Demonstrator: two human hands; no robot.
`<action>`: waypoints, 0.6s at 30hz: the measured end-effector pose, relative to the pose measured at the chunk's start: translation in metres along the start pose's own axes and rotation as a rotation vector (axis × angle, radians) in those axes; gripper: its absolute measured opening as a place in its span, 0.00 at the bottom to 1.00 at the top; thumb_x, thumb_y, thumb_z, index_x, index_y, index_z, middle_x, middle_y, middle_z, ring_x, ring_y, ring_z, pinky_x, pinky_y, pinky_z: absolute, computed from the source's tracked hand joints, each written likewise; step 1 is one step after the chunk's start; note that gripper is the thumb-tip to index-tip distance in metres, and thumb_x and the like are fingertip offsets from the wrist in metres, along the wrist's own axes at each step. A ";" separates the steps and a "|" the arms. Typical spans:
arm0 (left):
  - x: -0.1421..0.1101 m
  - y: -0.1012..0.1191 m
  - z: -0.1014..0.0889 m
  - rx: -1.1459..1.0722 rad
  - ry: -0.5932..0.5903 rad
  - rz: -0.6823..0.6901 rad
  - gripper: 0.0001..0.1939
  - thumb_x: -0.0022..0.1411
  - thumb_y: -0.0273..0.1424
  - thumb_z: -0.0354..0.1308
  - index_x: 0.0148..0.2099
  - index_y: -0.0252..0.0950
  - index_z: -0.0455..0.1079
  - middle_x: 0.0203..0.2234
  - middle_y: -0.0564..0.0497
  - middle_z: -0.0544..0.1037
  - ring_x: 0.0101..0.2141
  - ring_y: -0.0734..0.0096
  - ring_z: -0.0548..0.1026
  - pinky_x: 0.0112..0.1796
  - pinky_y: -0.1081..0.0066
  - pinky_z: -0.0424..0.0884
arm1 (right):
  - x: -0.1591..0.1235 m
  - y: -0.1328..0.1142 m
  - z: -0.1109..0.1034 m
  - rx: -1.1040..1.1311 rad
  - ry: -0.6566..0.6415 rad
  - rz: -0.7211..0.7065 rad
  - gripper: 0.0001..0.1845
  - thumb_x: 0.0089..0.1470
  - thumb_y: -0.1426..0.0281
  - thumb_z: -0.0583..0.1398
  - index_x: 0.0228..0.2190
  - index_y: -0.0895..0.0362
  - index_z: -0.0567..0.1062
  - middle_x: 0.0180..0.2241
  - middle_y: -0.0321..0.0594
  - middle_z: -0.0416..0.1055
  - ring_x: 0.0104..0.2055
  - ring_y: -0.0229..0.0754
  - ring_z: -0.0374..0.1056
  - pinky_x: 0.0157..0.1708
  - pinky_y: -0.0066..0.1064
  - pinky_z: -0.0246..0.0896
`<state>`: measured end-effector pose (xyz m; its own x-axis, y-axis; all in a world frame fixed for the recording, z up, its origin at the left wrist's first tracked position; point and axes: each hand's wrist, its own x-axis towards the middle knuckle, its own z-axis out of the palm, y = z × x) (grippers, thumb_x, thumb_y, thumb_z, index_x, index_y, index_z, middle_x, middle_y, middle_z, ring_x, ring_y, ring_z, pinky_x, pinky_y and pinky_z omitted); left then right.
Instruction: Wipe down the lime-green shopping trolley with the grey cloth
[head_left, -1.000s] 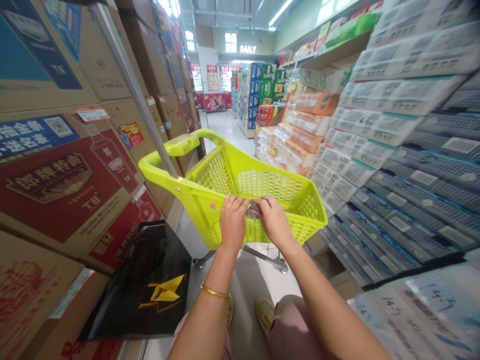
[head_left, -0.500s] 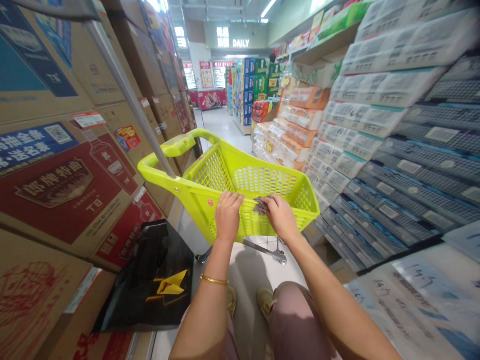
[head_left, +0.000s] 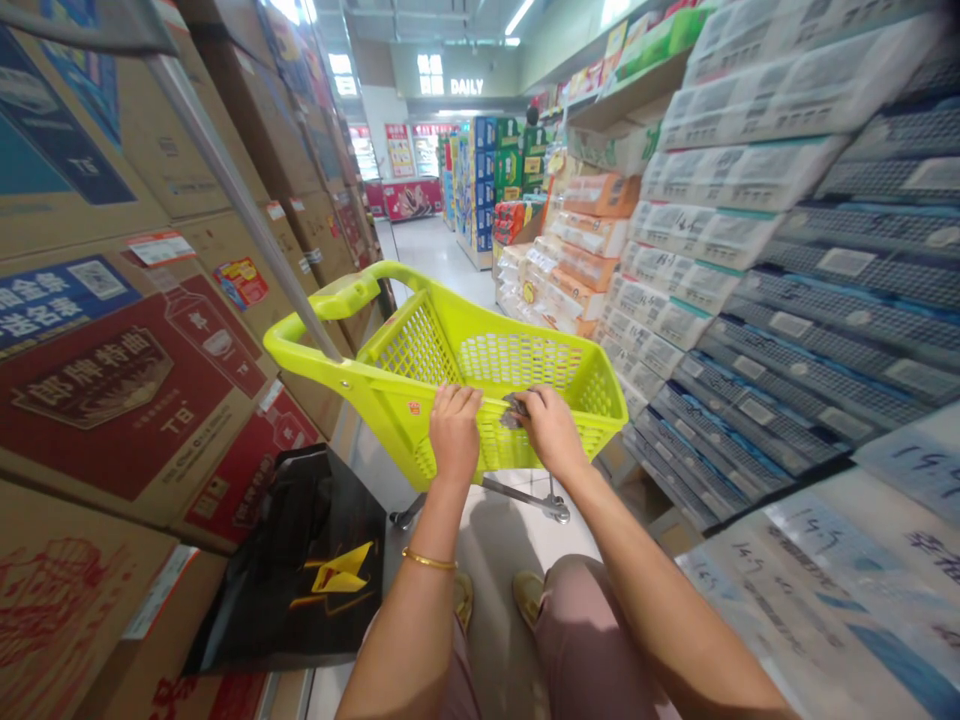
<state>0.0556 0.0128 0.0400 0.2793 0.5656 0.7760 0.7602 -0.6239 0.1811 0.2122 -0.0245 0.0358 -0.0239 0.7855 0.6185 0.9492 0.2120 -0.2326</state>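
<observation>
A yellow-green plastic shopping cart [head_left: 379, 393] stands crosswise in front of me, its handle to the left and its basket to the right. My left hand [head_left: 455, 435] is closed over the near rim of the basket, fingers curled over the edge. Farther right on the same rim, my right hand [head_left: 553, 432] pinches a crumpled dark grey cloth or wipe [head_left: 514, 412] against the plastic. Its exact kind is unclear. Through the holes and over the rim, the basket's inside shows bare green plastic.
Stacked cartons [head_left: 97, 390] wall the left side, with a black bag [head_left: 300, 570] on the floor beside them. A metal pole [head_left: 232, 190] slants across the upper left. Piled packs of tissue paper [head_left: 720, 230] line the right. Beyond the cart runs a tiled aisle [head_left: 431, 245].
The view has turned slightly right, so the cart and shelves sit a little farther left. Both hands stay on the rim, the right one still with the grey cloth.
</observation>
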 end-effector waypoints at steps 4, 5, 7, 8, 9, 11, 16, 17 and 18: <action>0.000 0.003 -0.003 0.009 -0.024 -0.021 0.12 0.64 0.26 0.49 0.43 0.35 0.73 0.37 0.48 0.78 0.44 0.61 0.70 0.54 0.55 0.63 | 0.019 -0.031 0.009 0.063 -0.071 -0.054 0.14 0.59 0.68 0.53 0.45 0.56 0.71 0.44 0.47 0.67 0.45 0.45 0.64 0.45 0.37 0.62; 0.000 0.003 -0.003 0.015 -0.029 -0.025 0.12 0.64 0.25 0.48 0.43 0.35 0.73 0.37 0.48 0.78 0.44 0.61 0.70 0.54 0.55 0.63 | 0.022 -0.035 0.009 0.076 -0.078 -0.056 0.14 0.59 0.68 0.53 0.46 0.56 0.71 0.45 0.47 0.67 0.45 0.45 0.64 0.46 0.37 0.62; 0.000 0.002 -0.005 0.028 -0.037 -0.022 0.12 0.64 0.24 0.48 0.43 0.34 0.73 0.38 0.47 0.78 0.44 0.61 0.71 0.54 0.56 0.63 | 0.024 -0.038 0.010 0.101 -0.095 -0.052 0.15 0.59 0.69 0.53 0.46 0.56 0.70 0.45 0.48 0.67 0.46 0.46 0.64 0.46 0.37 0.62; 0.000 0.001 -0.005 0.033 -0.040 -0.014 0.12 0.64 0.24 0.48 0.44 0.34 0.73 0.39 0.47 0.78 0.44 0.61 0.71 0.55 0.56 0.63 | 0.024 -0.037 0.009 0.111 -0.105 -0.048 0.15 0.59 0.69 0.53 0.47 0.56 0.70 0.46 0.48 0.67 0.47 0.46 0.64 0.47 0.38 0.61; 0.000 0.000 -0.006 0.037 -0.044 0.001 0.12 0.64 0.24 0.48 0.44 0.34 0.73 0.39 0.47 0.78 0.45 0.61 0.71 0.55 0.56 0.63 | 0.023 -0.036 0.009 0.116 -0.115 -0.045 0.15 0.58 0.70 0.53 0.47 0.55 0.70 0.46 0.48 0.66 0.47 0.46 0.64 0.47 0.38 0.61; -0.001 -0.003 -0.007 0.049 -0.056 0.036 0.12 0.64 0.25 0.50 0.44 0.34 0.73 0.40 0.47 0.78 0.45 0.62 0.72 0.55 0.57 0.63 | 0.021 -0.032 0.008 0.123 -0.131 -0.044 0.15 0.58 0.70 0.53 0.47 0.55 0.70 0.46 0.48 0.67 0.47 0.46 0.64 0.47 0.38 0.61; -0.004 -0.008 -0.007 0.063 -0.060 0.085 0.13 0.63 0.26 0.52 0.49 0.35 0.71 0.45 0.47 0.77 0.49 0.63 0.72 0.56 0.59 0.63 | 0.015 -0.024 0.007 0.131 -0.101 -0.083 0.16 0.58 0.71 0.53 0.47 0.56 0.70 0.44 0.48 0.68 0.47 0.47 0.64 0.47 0.39 0.62; -0.005 -0.010 -0.007 0.069 -0.054 0.080 0.14 0.63 0.26 0.53 0.50 0.36 0.71 0.46 0.46 0.77 0.50 0.63 0.71 0.56 0.58 0.63 | 0.013 -0.022 0.007 0.128 -0.088 -0.094 0.16 0.58 0.71 0.52 0.47 0.56 0.70 0.44 0.47 0.68 0.47 0.47 0.64 0.48 0.38 0.62; -0.005 -0.012 -0.008 0.082 -0.040 0.067 0.13 0.62 0.26 0.53 0.49 0.36 0.71 0.46 0.46 0.76 0.52 0.62 0.70 0.56 0.57 0.63 | 0.011 -0.019 0.006 0.124 -0.077 -0.105 0.16 0.58 0.70 0.52 0.47 0.55 0.70 0.44 0.47 0.68 0.47 0.46 0.64 0.48 0.38 0.62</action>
<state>0.0402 0.0134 0.0390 0.3530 0.5463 0.7596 0.7840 -0.6158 0.0785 0.1919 -0.0161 0.0424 -0.1489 0.7964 0.5861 0.8946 0.3611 -0.2634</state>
